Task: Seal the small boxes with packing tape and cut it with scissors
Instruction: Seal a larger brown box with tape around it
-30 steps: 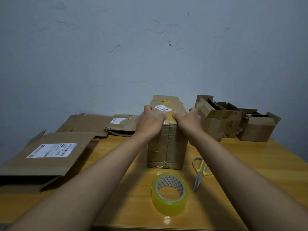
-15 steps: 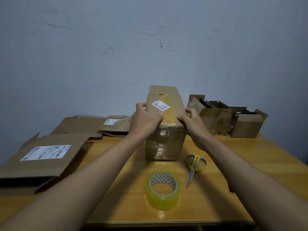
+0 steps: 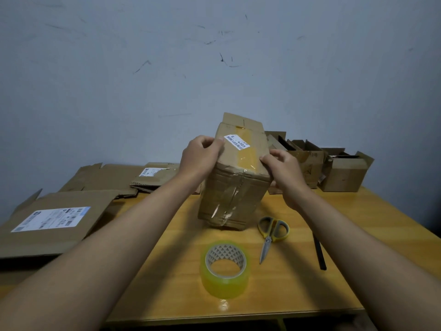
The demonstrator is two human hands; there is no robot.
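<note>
While I watched the feed, the tabletop (image 3: 310,278) carried everything within reach, which I took to be the reason for the layout: flat work to the left, waiting work at the far right, tools nearest. A large flattened carton (image 3: 55,223) with a shipping label lay at the left edge, more flattened cardboard (image 3: 107,177) beyond it, out of the way. Open small boxes (image 3: 343,173) stood at the far right, flaps up, apparently awaiting their turn. At centre was the box (image 3: 233,197) being worked, tipped with its near lower edge on the wood, so its taped top faced me. My left hand (image 3: 200,158) gripped its upper left edge, fingers curled over the corner; my right hand (image 3: 284,168) gripped the upper right edge likewise, probably steadying it for turning or inspection. Just near of it sat the tape roll (image 3: 225,271), lying flat, and the scissors (image 3: 272,232) lay closed to its right, both untouched, presumably parked for the next seam.
</note>
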